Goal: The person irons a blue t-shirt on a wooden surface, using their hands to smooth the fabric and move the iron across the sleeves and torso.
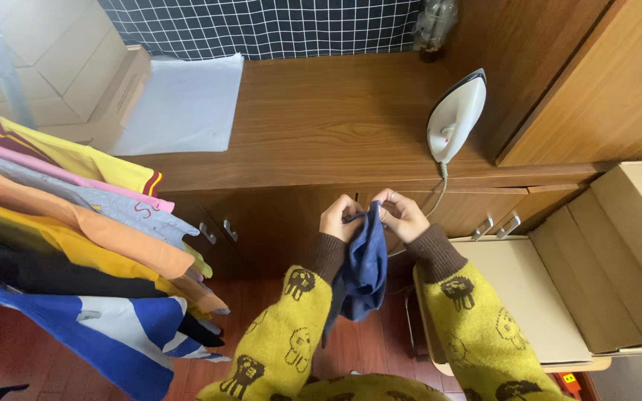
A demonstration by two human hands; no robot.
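Hidden: fingertips of the left hand (339,217) and right hand (403,215) are buried in the top edge of the blue cloth (364,267); its lower end bunches in shadow, and its shape there is hard to make out
Grip: both hands pinched closed on the cloth's upper edge, just beside each other
Place: cloth held in the air in front of the wooden counter (321,119), between the yellow sleeves
Axis: hangs lengthwise, top toward the counter
Room: hanging garments (76,252) crowd the left, cardboard boxes (618,252) the right; white iron (455,115) stands upright on the counter beyond
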